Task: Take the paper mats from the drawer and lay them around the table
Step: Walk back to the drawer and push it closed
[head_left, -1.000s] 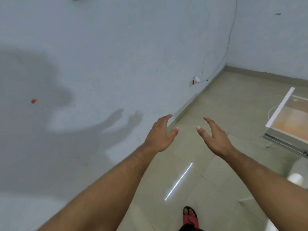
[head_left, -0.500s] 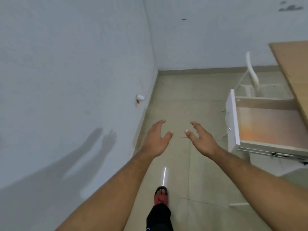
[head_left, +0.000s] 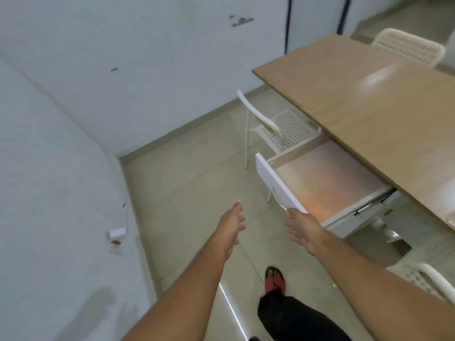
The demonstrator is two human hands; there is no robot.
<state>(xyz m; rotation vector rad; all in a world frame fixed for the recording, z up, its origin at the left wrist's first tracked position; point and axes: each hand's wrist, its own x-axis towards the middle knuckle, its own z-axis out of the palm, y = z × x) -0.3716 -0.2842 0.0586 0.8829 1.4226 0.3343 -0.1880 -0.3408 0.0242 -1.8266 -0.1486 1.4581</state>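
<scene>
Head view: left grip [head_left: 230, 227] and right grip [head_left: 304, 228] spread wide, empty; open drawer [head_left: 270, 178] just beside the right.

Matt wood-look table [head_left: 384, 99], smooth white drawer [head_left: 278, 185], perforated plastic chair [head_left: 285, 130], glossy tiled floor [head_left: 197, 183].

Pale grey walls [head_left: 73, 124] meeting in a corner, beige tiled floor [head_left: 197, 183], white perforated chair [head_left: 280, 130], white wall plug [head_left: 117, 234]

Drawer [head_left: 273, 183] pulled out from the desk's [head_left: 369, 99] left side
It juts toward the wall [head_left: 61, 143] at left. A chair [head_left: 278, 129] stands behind it, tucked under the desk. The right hand [head_left: 302, 230] is just before the drawer's near corner, and the left hand [head_left: 230, 227] is further left over the floor [head_left: 197, 180].
</scene>
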